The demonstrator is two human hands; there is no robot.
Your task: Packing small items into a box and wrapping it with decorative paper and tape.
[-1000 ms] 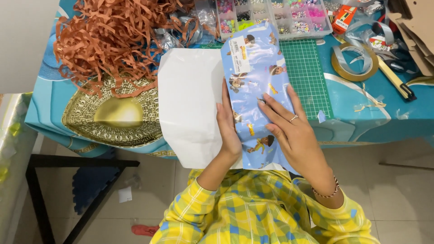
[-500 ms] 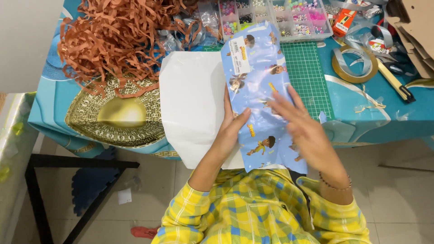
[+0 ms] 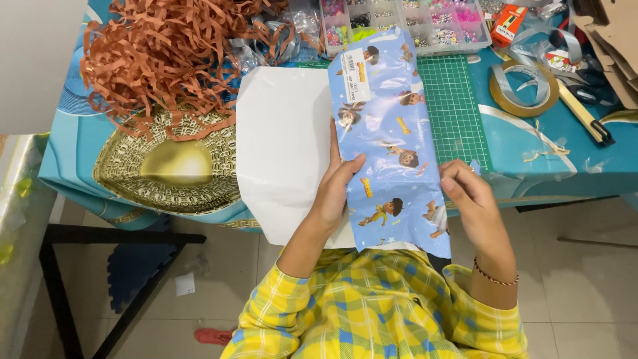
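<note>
I hold a sheet of wrapping paper [image 3: 389,143], light blue with cartoon figures, folded over so its white underside [image 3: 282,146] shows at the left. My left hand [image 3: 335,193] grips the fold from the left, thumb on the printed side. My right hand [image 3: 465,196] pinches the paper's right edge with curled fingers; a thin bracelet circles that wrist. The paper lies partly on a green cutting mat [image 3: 455,106] on the blue table [image 3: 551,166] and hangs over the near edge toward my yellow checked shirt.
A heap of brown shredded paper [image 3: 166,60] spills over a gold tray [image 3: 169,166] at the left. Clear bead boxes [image 3: 405,20] stand at the back. A tape roll [image 3: 525,90], ribbon scraps, a yellow-handled cutter [image 3: 585,113] and cardboard lie at the right. Tiled floor below.
My right hand slid off the printed face of the paper to its right edge and now pinches it. The left hand keeps its grip on the fold.
</note>
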